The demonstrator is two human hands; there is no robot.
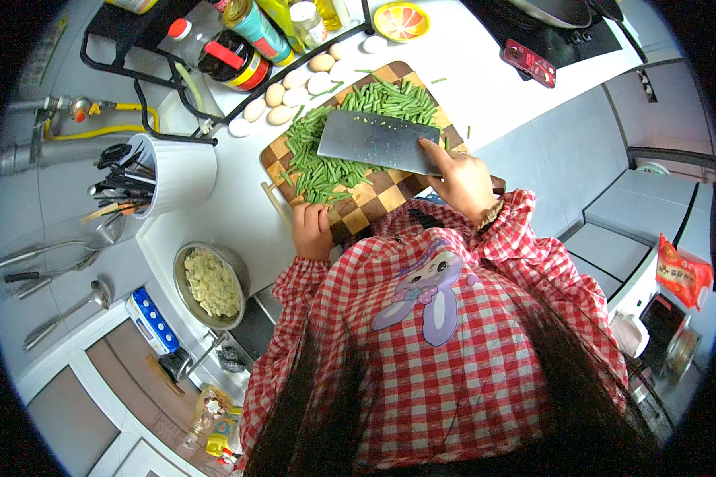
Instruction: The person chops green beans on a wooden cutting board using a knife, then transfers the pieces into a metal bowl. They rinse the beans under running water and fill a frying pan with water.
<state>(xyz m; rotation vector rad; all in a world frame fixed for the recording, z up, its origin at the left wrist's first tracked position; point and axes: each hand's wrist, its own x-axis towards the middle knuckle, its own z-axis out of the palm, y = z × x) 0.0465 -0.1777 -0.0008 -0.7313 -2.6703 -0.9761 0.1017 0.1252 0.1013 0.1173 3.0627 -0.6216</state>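
My right hand (pixel 466 183) grips a broad Chinese cleaver (pixel 376 142) by its dark handle, the index finger laid along the blade. The blade lies flat over a heap of cut green beans (pixel 388 102), hiding some of them, and small green bits cling to it. Beneath the beans is a checkered wooden cutting board (pixel 382 194). At the board's near left edge my left hand (pixel 311 231) rests with its fingers on the rim, close to the loose pieces. A few bean pieces lie off the board on the white counter.
Several eggs (pixel 283 96) line the board's far left side, before a black rack (pixel 179 89) of bottles. A white utensil holder (pixel 185 176) and a metal bowl of chopped pale vegetable (pixel 212 283) stand left. A phone (pixel 530 62) lies by the black cooktop (pixel 596 45).
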